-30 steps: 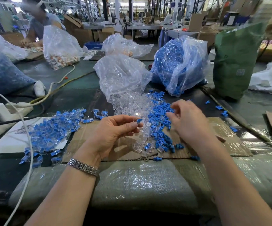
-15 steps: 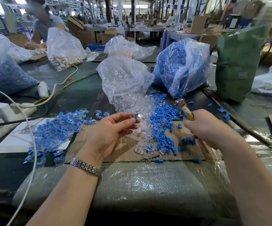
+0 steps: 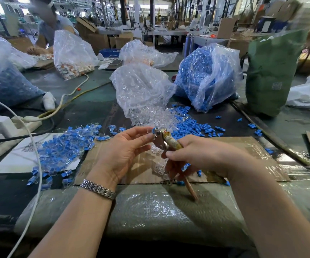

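head view: left hand (image 3: 120, 153) pinches small blue piece (image 3: 153, 130) over cardboard (image 3: 258, 146); right hand (image 3: 202, 155) grips hand tool (image 3: 169, 142), its head against piece. assembled pile (image 3: 63, 151) done; loose blue parts (image 3: 189, 126), clear parts (image 3: 148, 115) likely mostly left.

Large factory hall, dark pillars (image 3: 123, 8), cardboard boxes (image 3: 226, 27) on far tables (image 3: 169, 32), daylight at the back

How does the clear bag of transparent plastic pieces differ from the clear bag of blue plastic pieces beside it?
The clear bag of transparent plastic pieces sags slack and spills its contents forward; the clear bag of blue plastic pieces bulges full and stands taller. Both are crinkled, see-through.
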Available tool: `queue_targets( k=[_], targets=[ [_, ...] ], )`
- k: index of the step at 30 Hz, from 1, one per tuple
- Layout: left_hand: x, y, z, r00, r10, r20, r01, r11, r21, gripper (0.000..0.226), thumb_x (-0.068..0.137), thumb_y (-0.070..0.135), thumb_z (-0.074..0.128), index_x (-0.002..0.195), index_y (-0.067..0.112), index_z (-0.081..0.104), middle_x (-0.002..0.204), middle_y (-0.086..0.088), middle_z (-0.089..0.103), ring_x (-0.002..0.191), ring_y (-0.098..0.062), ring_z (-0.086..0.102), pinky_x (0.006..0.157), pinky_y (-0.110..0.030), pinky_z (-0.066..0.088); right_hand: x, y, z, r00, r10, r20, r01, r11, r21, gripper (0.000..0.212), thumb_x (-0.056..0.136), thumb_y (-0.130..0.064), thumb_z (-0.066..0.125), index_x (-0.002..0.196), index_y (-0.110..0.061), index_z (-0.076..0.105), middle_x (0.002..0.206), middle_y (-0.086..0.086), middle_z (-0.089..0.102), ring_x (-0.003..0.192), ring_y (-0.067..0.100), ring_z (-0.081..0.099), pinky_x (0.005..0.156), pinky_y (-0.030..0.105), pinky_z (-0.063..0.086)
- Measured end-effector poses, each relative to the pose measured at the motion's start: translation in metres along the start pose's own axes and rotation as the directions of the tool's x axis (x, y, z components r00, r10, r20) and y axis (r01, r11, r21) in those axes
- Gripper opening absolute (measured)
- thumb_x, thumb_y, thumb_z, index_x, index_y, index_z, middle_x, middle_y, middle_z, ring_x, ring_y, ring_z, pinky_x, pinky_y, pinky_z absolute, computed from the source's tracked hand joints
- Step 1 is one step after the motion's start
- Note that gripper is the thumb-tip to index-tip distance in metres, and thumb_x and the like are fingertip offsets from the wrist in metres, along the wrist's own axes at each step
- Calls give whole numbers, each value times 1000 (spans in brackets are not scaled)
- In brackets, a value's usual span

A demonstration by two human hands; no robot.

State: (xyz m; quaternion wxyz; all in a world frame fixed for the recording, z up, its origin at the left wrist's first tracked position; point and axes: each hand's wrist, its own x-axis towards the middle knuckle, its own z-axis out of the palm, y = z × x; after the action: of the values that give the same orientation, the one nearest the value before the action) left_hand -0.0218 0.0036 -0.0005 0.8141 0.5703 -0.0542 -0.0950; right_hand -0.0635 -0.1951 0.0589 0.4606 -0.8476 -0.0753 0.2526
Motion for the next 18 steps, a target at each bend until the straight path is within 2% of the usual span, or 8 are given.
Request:
queue_targets(
  k=[3,7,10,11,13,16,18],
  targets=[
    [1,-2,0,1000,18,7,-18,1000,14,23,73,11,78,96,16,82,105,-8,77,95,-19,71,78,-26,58,1,1,1,1000,-3,-20,3,1000,-9,30,104,-29,54,99,-1,63,88,12,77,85,28,76,87,49,60],
    [0,-4,3,999,47,-4,-47,998,40,22,72,13,78,93,18,83,102,-7,78,92,-16,73,78,-24,60,7,4,14,991,-15,-135,10,999,-35,46,101,-44,54,91,-1,67,67,7,68,60,23,68,72,44,61],
    [-2,-4,4,999,36,-22,-34,996,83,21,71,16,79,91,19,83,100,-10,78,86,-16,71,74,-23,60,10,6,20,984,2,-176,-19,995,-95,49,101,-49,51,83,-7,68,55,-2,64,50,14,64,57,31,58],
    [-2,-4,4,999,38,-27,-35,994,99,21,70,17,79,90,20,83,100,-10,78,87,-17,70,75,-23,60,10,5,20,984,5,-177,-23,995,-99,49,101,-50,51,82,-8,68,54,-2,65,50,14,65,57,30,58],
    [-2,-2,6,998,48,-31,-44,993,113,19,70,18,78,88,22,83,99,-8,79,89,-18,71,79,-24,60,11,4,20,984,9,-179,-20,998,-64,49,101,-51,51,82,-9,68,58,-1,67,55,17,68,66,37,62],
    [-3,-1,8,994,93,-57,-85,988,130,17,71,19,78,88,22,82,96,-8,78,88,-18,71,84,-31,59,9,3,14,988,27,-150,-26,1000,7,46,100,-47,54,94,-4,68,70,5,73,64,23,72,80,47,62],
    [-3,-2,3,963,205,-177,-139,935,325,16,78,17,80,94,20,78,95,-4,78,91,-16,72,84,-30,58,5,4,4,983,38,-181,-38,999,6,44,98,-46,58,98,-3,66,74,6,74,67,24,73,78,46,63]
  ],
)
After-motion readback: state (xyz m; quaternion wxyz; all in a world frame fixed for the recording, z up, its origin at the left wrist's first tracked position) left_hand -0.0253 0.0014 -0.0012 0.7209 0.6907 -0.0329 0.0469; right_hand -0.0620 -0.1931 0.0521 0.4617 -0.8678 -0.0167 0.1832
